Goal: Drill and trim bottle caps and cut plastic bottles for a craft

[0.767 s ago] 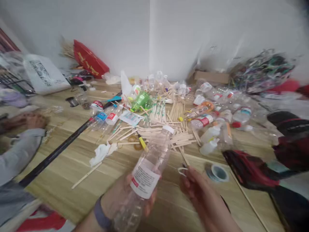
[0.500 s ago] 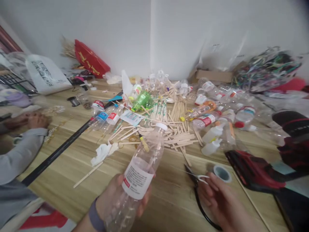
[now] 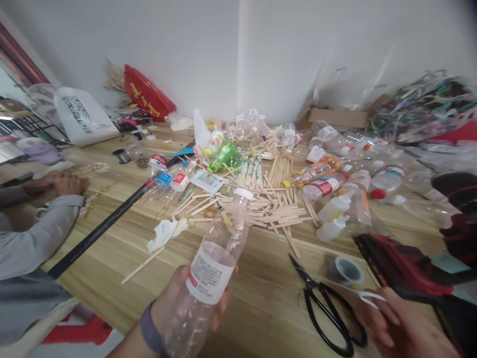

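Tilted with its white cap pointing away from me, a clear plastic bottle (image 3: 210, 273) with a white and red label is gripped by my left hand (image 3: 175, 293). The left fingers wrap round its body, partly hidden behind it. My right hand (image 3: 398, 318) is closed by the lower right edge, pinching a thin white looped strip (image 3: 372, 297) with a fine tail stretching left. Its exact kind is unclear. Black-handled scissors (image 3: 316, 291) lie with their blades parted just left of my right hand. A roll of tape (image 3: 346, 270) rests beyond them.
Wooden craft sticks (image 3: 279, 214) are piled mid-table. Several plastic bottles (image 3: 387, 181) lie at the right, near a red and black tool (image 3: 402, 268). A long black bar (image 3: 100, 228) crosses the left side, beside another person's hands (image 3: 67, 183). A cardboard box (image 3: 337, 118) stands behind.
My right hand has moved right with the white strip, away from the scissors, which now show fully. My left hand still holds the bottle. The view has shifted slightly.
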Demonstrator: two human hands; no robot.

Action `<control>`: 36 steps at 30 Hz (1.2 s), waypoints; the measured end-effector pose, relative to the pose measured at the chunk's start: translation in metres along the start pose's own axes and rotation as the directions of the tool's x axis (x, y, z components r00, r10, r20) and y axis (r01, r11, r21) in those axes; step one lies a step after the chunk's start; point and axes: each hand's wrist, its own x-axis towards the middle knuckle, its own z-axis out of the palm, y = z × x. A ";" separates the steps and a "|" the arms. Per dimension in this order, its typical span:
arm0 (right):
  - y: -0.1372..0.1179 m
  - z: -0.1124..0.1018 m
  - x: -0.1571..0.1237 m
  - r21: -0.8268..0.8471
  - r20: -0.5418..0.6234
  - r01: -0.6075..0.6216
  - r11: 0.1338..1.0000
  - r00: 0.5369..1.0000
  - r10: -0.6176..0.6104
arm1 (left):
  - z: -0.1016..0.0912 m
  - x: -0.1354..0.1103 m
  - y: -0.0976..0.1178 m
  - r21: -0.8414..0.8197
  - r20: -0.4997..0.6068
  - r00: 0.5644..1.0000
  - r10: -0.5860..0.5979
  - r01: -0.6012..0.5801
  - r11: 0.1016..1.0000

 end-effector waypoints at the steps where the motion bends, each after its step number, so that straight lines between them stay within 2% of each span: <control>1: -0.001 0.011 -0.003 -0.008 0.031 -0.011 1.000 0.999 0.011 | 0.001 0.004 0.000 0.024 -0.016 1.000 -0.007 0.007 1.000; 3: -0.001 0.035 -0.012 0.037 0.138 -0.040 0.998 0.990 0.035 | 0.003 0.012 0.001 0.073 -0.021 0.999 -0.045 0.046 0.996; 5: 0.001 0.059 -0.021 0.173 0.183 -0.087 0.981 0.982 0.055 | 0.005 0.019 0.000 0.110 0.001 0.996 -0.086 0.085 0.990; 7: 0.004 0.079 -0.030 0.219 0.238 -0.153 0.964 0.966 0.100 | 0.006 0.025 -0.002 0.136 -0.003 0.993 -0.118 0.118 0.984; 10: 0.008 0.100 -0.039 0.234 0.309 -0.218 0.947 0.941 0.140 | 0.009 0.030 -0.007 0.196 -0.039 0.987 -0.159 0.163 0.967; 12: 0.008 0.105 -0.039 0.255 0.339 -0.242 0.936 0.929 0.148 | 0.010 0.031 -0.010 0.221 -0.032 0.983 -0.181 0.183 0.958; 14: 0.008 0.103 -0.034 0.290 0.374 -0.283 0.914 0.913 0.164 | 0.010 0.031 -0.008 0.183 -0.012 0.989 -0.144 0.144 0.972; 16: 0.006 0.091 -0.025 0.340 0.374 -0.335 0.879 0.906 0.200 | 0.007 0.028 0.000 0.095 0.029 0.999 -0.046 0.043 0.995; 19: 0.000 0.063 -0.013 0.403 0.257 -0.362 0.841 0.926 0.275 | -0.003 0.021 0.016 0.010 0.079 0.991 0.105 -0.106 0.994; 21: -0.005 0.042 -0.008 0.349 0.192 -0.367 0.862 0.929 0.318 | -0.009 0.015 0.022 0.031 0.085 0.989 0.125 -0.128 0.991; 23: -0.009 0.025 -0.007 0.262 0.185 -0.341 0.903 0.936 0.299 | -0.013 0.008 0.022 0.030 0.086 0.990 0.108 -0.111 0.993; 26: -0.009 0.011 -0.007 0.098 0.186 -0.200 0.975 0.966 0.179 | -0.012 0.003 0.016 -0.006 0.054 0.994 0.098 -0.098 0.995; 28: -0.005 0.011 -0.007 -0.137 0.153 0.019 0.990 0.988 0.002 | -0.009 0.004 0.014 -0.009 0.027 0.996 0.081 -0.081 0.997; 29: -0.002 0.014 -0.007 -0.287 0.152 0.186 0.940 0.977 -0.147 | -0.009 0.005 0.014 -0.001 -0.003 0.998 0.058 -0.058 0.998; 30: 0.000 0.018 -0.007 -0.429 0.180 0.376 0.821 0.926 -0.331 | -0.009 0.007 0.013 0.016 -0.028 0.999 0.023 -0.022 1.000; 31: 0.001 0.024 -0.007 -0.541 0.249 0.550 0.637 0.827 -0.504 | -0.009 0.009 0.013 0.038 -0.053 0.998 -0.013 0.015 0.999; 32: 0.001 0.031 -0.008 -0.599 0.339 0.683 0.417 0.689 -0.641 | -0.010 0.011 0.013 0.058 -0.076 0.996 -0.040 0.045 0.997; 33: 0.001 0.038 -0.009 -0.612 0.436 0.765 0.203 0.540 -0.720 | -0.011 0.012 0.011 0.076 -0.094 0.994 -0.053 0.061 0.995; 34: -0.001 0.047 -0.010 -0.593 0.525 0.805 0.023 0.409 -0.746 | -0.013 0.014 0.009 0.088 -0.100 0.993 -0.065 0.074 0.993; 35: -0.005 0.056 -0.011 -0.560 0.579 0.820 -0.117 0.287 -0.763 | -0.013 0.016 0.006 0.092 -0.100 0.992 -0.081 0.090 0.992; 36: -0.009 0.065 -0.012 -0.527 0.621 0.821 -0.221 0.194 -0.759 | -0.014 0.017 0.002 0.090 -0.098 0.989 -0.108 0.117 0.989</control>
